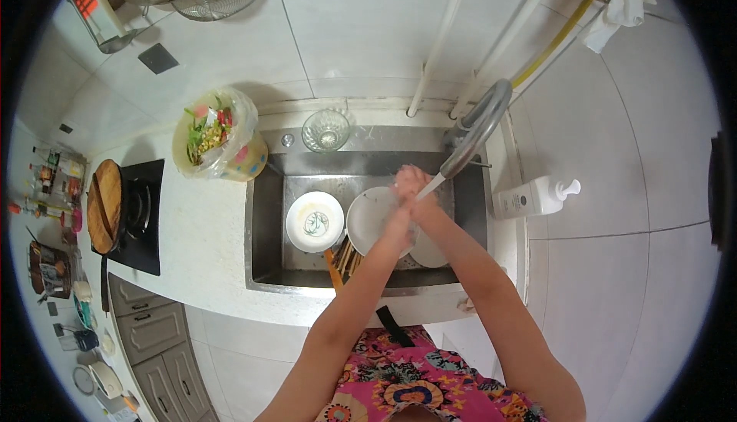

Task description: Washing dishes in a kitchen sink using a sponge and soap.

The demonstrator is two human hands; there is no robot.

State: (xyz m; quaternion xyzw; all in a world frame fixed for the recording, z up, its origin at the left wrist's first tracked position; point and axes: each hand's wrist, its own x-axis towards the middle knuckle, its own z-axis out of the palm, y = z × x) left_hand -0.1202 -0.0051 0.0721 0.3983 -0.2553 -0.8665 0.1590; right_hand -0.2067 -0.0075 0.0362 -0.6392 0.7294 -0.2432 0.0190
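Observation:
My left hand (pixel 401 223) and my right hand (pixel 419 190) are together under the stream from the grey faucet (pixel 475 128), above the right half of the steel sink (pixel 266 232). Both are blurred; whether they hold anything cannot be told. Beneath them lies a white bowl or plate (pixel 365 223), partly covered by my left hand. To its left is a smaller white bowl (pixel 315 222) with a green pattern. Another white dish (pixel 429 252) shows between my forearms. Chopsticks (pixel 347 258) and an orange-brown handle (pixel 333 272) lie near the sink's front side.
A glass bowl (pixel 326 131) stands on the sink's back ledge. Left of the sink is a bag-lined bin (pixel 250 160) with vegetable scraps. A white pump bottle (pixel 527 198) is at the right. Farther left, a pan with a wooden lid (pixel 105 206) sits by the stove (pixel 151 214).

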